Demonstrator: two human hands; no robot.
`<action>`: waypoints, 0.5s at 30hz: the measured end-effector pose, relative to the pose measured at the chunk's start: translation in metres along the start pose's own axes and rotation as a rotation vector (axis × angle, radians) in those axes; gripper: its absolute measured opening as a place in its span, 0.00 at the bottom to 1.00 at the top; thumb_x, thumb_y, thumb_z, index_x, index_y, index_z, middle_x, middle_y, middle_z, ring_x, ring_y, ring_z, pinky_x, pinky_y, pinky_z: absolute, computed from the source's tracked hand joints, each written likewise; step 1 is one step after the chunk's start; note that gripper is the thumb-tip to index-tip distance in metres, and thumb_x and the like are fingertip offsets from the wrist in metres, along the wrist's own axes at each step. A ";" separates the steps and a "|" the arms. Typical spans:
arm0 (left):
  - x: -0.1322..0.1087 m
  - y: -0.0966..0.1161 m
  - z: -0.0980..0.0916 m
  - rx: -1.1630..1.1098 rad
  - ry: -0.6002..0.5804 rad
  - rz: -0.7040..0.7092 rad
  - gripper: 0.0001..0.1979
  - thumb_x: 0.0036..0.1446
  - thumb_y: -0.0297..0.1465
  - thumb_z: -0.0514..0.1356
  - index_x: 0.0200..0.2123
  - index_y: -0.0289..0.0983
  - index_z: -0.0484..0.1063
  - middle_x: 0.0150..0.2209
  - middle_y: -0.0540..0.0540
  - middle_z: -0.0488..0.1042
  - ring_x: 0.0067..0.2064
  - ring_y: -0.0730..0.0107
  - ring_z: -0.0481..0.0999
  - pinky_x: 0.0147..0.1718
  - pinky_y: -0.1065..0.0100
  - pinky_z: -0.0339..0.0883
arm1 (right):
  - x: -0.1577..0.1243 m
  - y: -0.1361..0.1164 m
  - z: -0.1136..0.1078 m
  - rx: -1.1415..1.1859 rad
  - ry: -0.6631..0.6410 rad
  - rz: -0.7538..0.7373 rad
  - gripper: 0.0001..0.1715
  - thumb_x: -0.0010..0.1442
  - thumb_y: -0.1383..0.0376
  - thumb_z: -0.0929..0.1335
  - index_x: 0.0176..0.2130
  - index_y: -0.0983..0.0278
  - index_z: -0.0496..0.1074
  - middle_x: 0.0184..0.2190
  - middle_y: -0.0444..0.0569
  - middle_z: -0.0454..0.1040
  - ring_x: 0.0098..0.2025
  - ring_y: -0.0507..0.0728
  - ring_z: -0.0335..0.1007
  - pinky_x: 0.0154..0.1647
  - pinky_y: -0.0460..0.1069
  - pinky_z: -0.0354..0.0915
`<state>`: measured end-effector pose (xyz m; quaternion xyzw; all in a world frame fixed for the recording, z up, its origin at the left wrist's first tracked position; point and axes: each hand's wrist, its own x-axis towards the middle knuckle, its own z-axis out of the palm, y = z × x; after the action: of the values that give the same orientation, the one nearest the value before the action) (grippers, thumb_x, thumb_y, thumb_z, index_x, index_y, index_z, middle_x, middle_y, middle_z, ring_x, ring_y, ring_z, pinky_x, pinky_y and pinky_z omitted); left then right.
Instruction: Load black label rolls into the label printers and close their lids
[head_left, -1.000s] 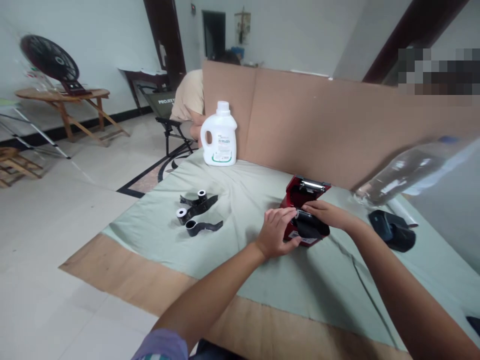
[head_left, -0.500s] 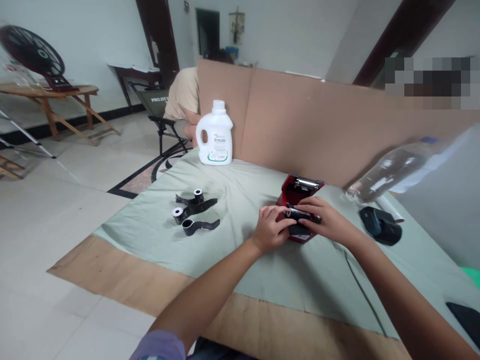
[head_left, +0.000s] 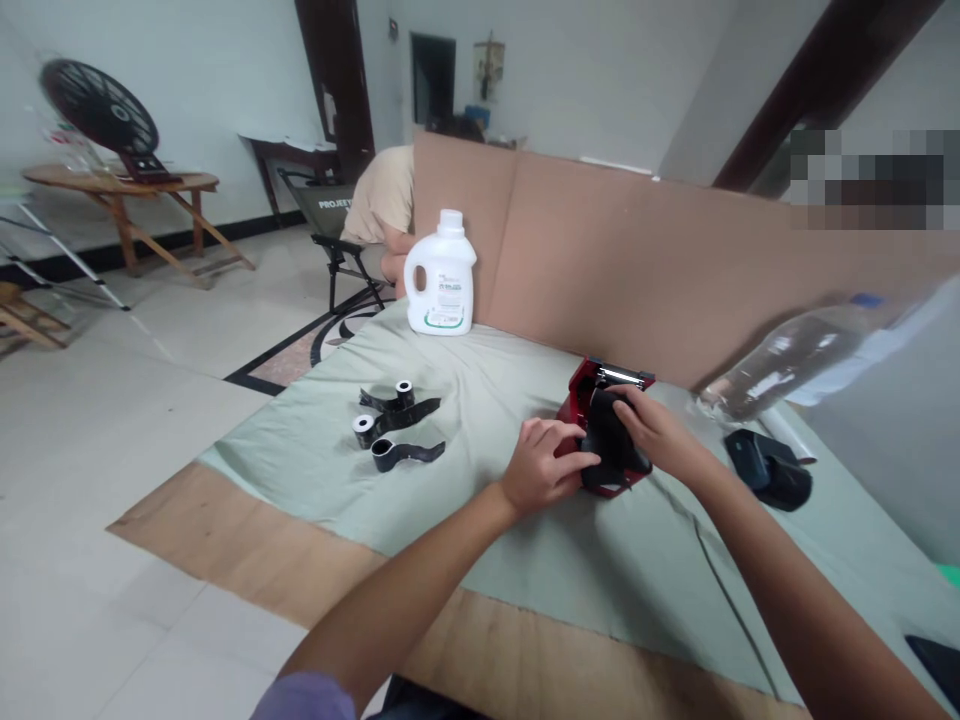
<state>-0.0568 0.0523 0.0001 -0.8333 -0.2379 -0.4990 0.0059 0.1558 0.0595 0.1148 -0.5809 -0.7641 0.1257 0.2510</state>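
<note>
A small red printer-like machine stands on the cloth with its lid up and a silvery bar along the lid. Over its opening, my right hand grips the upper end of a roll of black ribbon, whose loose black sheet hangs down across the machine. My left hand is at the machine's left side, thumb and finger closed on the edge of the black ribbon. Left of it on the cloth lie three black strips: two with white-cored rolls, one in the middle, and an open loop.
A white jug stands by the cardboard partition. To the right lie a clear plastic bottle and a black device. The green cloth leaves a wooden table edge bare. Another person sits behind.
The black roll, lying across the machine between both hands, has been lifted and tilted upward by my right hand, with its sheet unrolled. The view has shifted slightly.
</note>
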 end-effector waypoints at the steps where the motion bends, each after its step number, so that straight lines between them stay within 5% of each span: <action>1: -0.002 0.000 -0.007 0.016 -0.003 0.048 0.13 0.64 0.34 0.59 0.49 0.47 0.80 0.52 0.42 0.75 0.52 0.59 0.70 0.53 0.55 0.57 | 0.003 -0.004 -0.002 0.075 -0.012 0.022 0.18 0.69 0.52 0.61 0.51 0.58 0.70 0.43 0.52 0.78 0.42 0.63 0.75 0.44 0.58 0.71; 6: -0.007 -0.006 -0.053 0.103 0.043 0.236 0.17 0.63 0.28 0.56 0.51 0.46 0.78 0.51 0.44 0.77 0.52 0.61 0.71 0.54 0.55 0.57 | 0.016 -0.034 0.005 0.333 -0.088 0.009 0.20 0.66 0.47 0.66 0.49 0.57 0.70 0.36 0.47 0.75 0.34 0.58 0.71 0.34 0.53 0.68; 11: 0.009 -0.014 -0.088 0.104 0.291 -0.086 0.19 0.64 0.26 0.55 0.55 0.43 0.75 0.50 0.42 0.78 0.50 0.62 0.75 0.52 0.58 0.61 | 0.012 -0.065 0.033 0.385 -0.037 -0.109 0.17 0.66 0.51 0.68 0.49 0.57 0.68 0.36 0.46 0.73 0.35 0.56 0.69 0.34 0.51 0.65; 15: 0.015 -0.021 -0.094 0.091 0.131 -0.159 0.14 0.66 0.35 0.61 0.54 0.44 0.76 0.49 0.44 0.81 0.49 0.60 0.77 0.55 0.57 0.60 | 0.003 -0.087 0.046 0.348 -0.076 -0.161 0.18 0.65 0.53 0.69 0.51 0.57 0.66 0.32 0.44 0.70 0.32 0.55 0.66 0.32 0.50 0.63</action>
<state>-0.1374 0.0534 0.0555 -0.7761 -0.3248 -0.5401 0.0195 0.0593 0.0420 0.1186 -0.4605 -0.7836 0.2573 0.3282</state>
